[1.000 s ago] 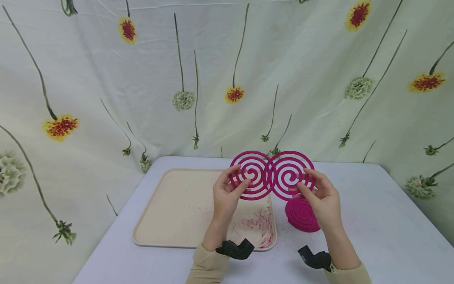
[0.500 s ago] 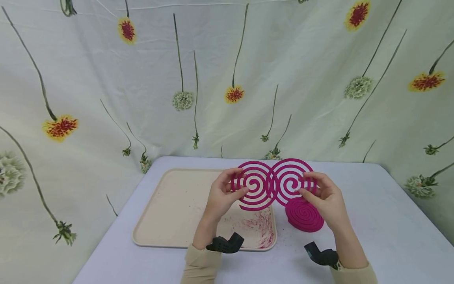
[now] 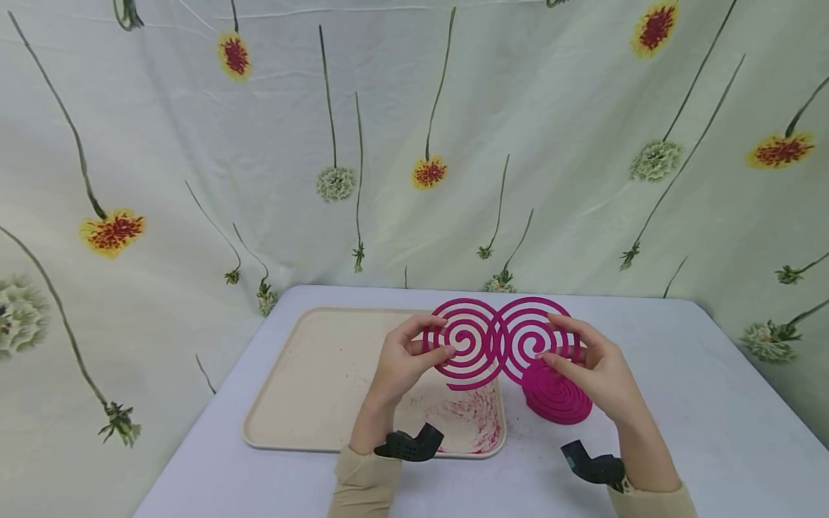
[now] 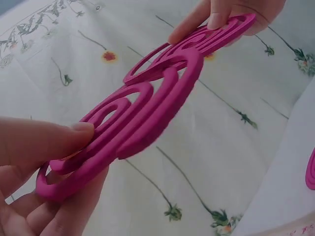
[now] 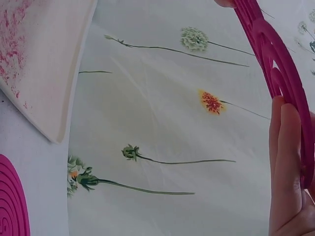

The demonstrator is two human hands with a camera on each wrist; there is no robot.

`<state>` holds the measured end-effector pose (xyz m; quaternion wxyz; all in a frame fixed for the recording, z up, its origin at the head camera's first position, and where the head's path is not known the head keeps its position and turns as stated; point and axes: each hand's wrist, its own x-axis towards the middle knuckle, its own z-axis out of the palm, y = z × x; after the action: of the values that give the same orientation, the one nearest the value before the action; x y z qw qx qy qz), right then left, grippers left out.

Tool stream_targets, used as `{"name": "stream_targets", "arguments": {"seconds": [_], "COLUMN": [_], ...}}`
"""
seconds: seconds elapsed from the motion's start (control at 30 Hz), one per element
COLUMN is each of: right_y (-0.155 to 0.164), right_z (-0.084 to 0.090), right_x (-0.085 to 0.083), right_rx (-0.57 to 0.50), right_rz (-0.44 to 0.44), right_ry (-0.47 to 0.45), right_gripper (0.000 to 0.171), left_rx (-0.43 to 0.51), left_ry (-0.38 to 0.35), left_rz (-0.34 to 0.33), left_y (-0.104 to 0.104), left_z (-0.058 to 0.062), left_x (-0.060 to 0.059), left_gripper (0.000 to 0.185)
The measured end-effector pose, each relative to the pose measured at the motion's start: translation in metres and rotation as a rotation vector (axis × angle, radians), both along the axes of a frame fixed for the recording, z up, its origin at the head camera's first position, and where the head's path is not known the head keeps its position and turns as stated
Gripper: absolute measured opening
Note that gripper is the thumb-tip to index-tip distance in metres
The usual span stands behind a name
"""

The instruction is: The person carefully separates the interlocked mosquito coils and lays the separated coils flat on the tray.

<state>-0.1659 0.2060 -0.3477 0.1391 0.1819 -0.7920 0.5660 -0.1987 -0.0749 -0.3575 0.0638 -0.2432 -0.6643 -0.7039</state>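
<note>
Above the white desk (image 3: 699, 403), right of the beige rectangular tray's (image 3: 311, 381) centre: a flat magenta spiral coil (image 4: 160, 125) overlapping its twin coil (image 5: 293, 73), grasped by the fingers of my left hand (image 3: 400, 365) and right hand (image 3: 601, 370) respectively. Beside the tray: a thick magenta spiral disc (image 3: 558, 397).

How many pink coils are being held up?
2: left coil in the left hand, right coil in the right hand, overlapping. The pink stack on the table may hide more.

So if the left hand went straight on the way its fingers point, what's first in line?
Past the magenta mosquito coil it pinches, the left hand would likely meet the second mosquito coil, overlapping the first, then maybe the right hand. Depth is unclear.
</note>
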Motion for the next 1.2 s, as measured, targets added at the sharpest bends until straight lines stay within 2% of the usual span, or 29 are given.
{"name": "stream_targets", "arguments": {"seconds": [0.37,0.43,0.5,0.67,0.77,0.9,1.07,1.2], "right_y": [-0.015,-0.018,-0.021,-0.019,-0.015,-0.011,-0.004,0.000], "right_z": [-0.001,-0.001,-0.002,-0.002,-0.003,-0.002,0.000,0.001], "right_x": [-0.002,-0.002,-0.002,-0.003,-0.004,-0.004,-0.002,-0.001], "right_rx": [-0.255,-0.295,-0.308,-0.280,-0.259,-0.229,-0.189,-0.123], "right_rz": [-0.071,-0.075,-0.084,-0.115,-0.121,-0.085,-0.033,-0.015], "right_ry": [0.070,0.084,0.093,0.100,0.097,0.094,0.114,0.106], "right_gripper": [0.058,0.057,0.057,0.059,0.059,0.053,0.037,0.046], "left_rx": [0.206,0.206,0.167,0.023,-0.026,-0.057,-0.038,-0.003], "left_ry": [0.031,0.034,0.035,0.070,0.085,0.074,0.036,0.039], "left_rz": [0.102,0.095,0.053,-0.131,-0.181,-0.147,-0.087,-0.069], "left_y": [0.021,0.023,0.022,0.011,0.006,0.002,0.000,0.001], "left_z": [0.000,0.001,0.001,0.000,-0.001,0.000,0.002,0.004], "left_x": [0.001,0.002,0.003,0.002,0.001,0.000,0.002,0.003], "left_gripper": [0.039,0.039,0.040,0.038,0.037,0.038,0.041,0.041]}}
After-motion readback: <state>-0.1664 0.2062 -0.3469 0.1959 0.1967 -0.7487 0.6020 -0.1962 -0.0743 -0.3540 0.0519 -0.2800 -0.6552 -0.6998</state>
